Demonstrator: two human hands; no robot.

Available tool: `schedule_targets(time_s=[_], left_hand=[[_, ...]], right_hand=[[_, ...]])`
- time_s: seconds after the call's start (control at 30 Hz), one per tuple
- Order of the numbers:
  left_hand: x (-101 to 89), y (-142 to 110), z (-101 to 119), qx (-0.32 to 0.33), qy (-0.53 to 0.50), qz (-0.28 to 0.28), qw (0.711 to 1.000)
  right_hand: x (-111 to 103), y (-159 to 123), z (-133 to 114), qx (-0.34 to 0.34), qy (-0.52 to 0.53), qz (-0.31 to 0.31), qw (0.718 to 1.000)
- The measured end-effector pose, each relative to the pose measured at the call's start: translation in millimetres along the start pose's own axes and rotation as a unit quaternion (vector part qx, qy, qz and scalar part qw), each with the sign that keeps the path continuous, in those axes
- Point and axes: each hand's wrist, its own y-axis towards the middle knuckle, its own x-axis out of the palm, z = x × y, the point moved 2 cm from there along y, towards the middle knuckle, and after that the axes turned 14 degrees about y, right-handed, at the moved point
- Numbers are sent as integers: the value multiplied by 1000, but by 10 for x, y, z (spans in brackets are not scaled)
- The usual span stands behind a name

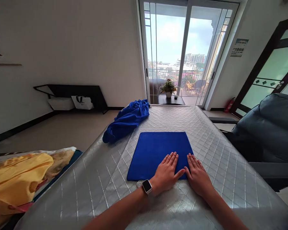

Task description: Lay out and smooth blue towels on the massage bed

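A folded blue cloth lies flat in a neat rectangle on the silver quilted table. My left hand, with a smartwatch on its wrist, rests palm down on the cloth's near edge, fingers stretched flat. Right beside it, my right hand also lies flat on the near edge, fingers straight and together. The thumbs of both hands almost touch. Neither hand holds anything. A second blue cloth lies crumpled at the table's far left corner.
Yellow fabric lies heaped at the left, beside the table. A dark armchair stands close on the right. Beyond the table, a potted plant sits on a small dark stand before glass balcony doors.
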Motion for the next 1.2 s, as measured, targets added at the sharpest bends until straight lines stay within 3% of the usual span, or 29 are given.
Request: schedule_targets(time_s=[0.6,0.87,1.2], left_hand=[[11,-686,-820,-107,49,-32,992],[-112,-899,-995,-144,47,-40,988],[29,-1045,-1145,-196,31,-43,979]], right_hand=[[9,-12,14,-5,-9,2,1000],[37,-11,48,-11,-9,10,1000],[52,-17,74,-10,-24,2,1000]])
